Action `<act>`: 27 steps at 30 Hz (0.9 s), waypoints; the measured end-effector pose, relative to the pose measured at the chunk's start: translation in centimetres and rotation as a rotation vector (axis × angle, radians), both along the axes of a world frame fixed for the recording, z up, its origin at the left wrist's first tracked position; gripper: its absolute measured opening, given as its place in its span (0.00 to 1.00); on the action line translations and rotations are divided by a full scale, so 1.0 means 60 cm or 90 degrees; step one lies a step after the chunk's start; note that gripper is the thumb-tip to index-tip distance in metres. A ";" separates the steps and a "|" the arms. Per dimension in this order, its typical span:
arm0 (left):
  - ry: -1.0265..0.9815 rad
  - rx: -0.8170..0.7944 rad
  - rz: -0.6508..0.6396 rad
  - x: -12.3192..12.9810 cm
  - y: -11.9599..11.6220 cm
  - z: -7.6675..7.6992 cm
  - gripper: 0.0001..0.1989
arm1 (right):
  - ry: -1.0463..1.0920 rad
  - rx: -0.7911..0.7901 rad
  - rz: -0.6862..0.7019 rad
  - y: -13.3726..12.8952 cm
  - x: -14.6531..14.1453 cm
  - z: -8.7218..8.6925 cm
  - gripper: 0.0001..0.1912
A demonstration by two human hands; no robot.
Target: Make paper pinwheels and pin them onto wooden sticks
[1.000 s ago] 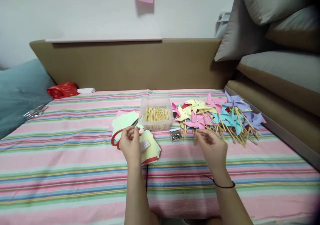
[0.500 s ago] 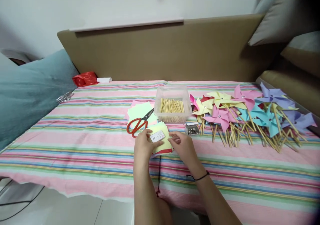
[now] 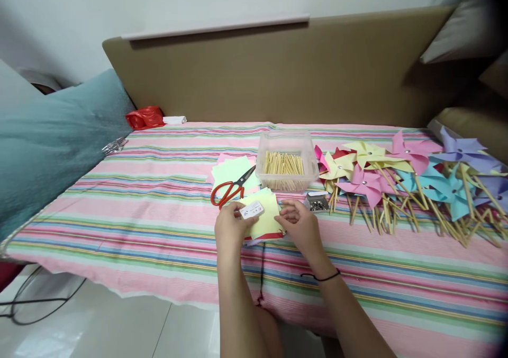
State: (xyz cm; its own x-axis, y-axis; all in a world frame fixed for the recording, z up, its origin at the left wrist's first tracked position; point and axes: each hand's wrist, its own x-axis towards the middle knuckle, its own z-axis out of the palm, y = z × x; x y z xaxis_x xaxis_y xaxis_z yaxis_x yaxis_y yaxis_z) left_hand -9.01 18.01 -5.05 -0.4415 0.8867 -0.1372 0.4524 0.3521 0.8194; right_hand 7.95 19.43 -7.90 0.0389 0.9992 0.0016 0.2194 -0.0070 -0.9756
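Note:
My left hand (image 3: 232, 224) has its thumb and fingers closed around a small white printed box (image 3: 251, 209), which is tilted over a stack of square coloured paper (image 3: 266, 221). The top sheet is pale yellow, with a red edge showing below. At the stack's right edge, my right hand (image 3: 299, 225) pinches the yellow paper with thumb and curled fingers. Red-handled scissors (image 3: 228, 193) lie just beyond my left hand, partly on pale green paper squares (image 3: 232, 171). A small open box of metal pins (image 3: 317, 204) sits beyond my right hand.
Behind the stack stands a clear plastic container (image 3: 304, 145) of short wooden sticks (image 3: 283, 164). Many finished paper pinwheels (image 3: 367, 183) are heaped at the right. A red plastic bag (image 3: 145, 117) lies at the back left on the striped cloth (image 3: 138, 209), near a blue cushion (image 3: 59, 135).
The white box has turned and tilted in my left hand. My right hand stays at the paper's right edge. The whole view has shifted, so everything appears farther right.

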 end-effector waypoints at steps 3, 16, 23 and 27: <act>-0.020 -0.001 0.021 -0.005 -0.001 0.001 0.14 | 0.016 -0.008 0.008 0.000 0.004 0.002 0.18; 0.009 0.010 0.018 0.001 -0.005 0.013 0.14 | 0.132 -0.052 0.032 -0.008 0.069 0.032 0.12; 0.092 -0.057 -0.050 0.022 0.001 0.026 0.14 | 0.316 -0.024 -0.153 -0.032 0.147 0.058 0.11; 0.153 -0.057 -0.066 0.031 0.005 0.023 0.16 | 0.359 0.003 -0.145 -0.037 0.164 0.065 0.08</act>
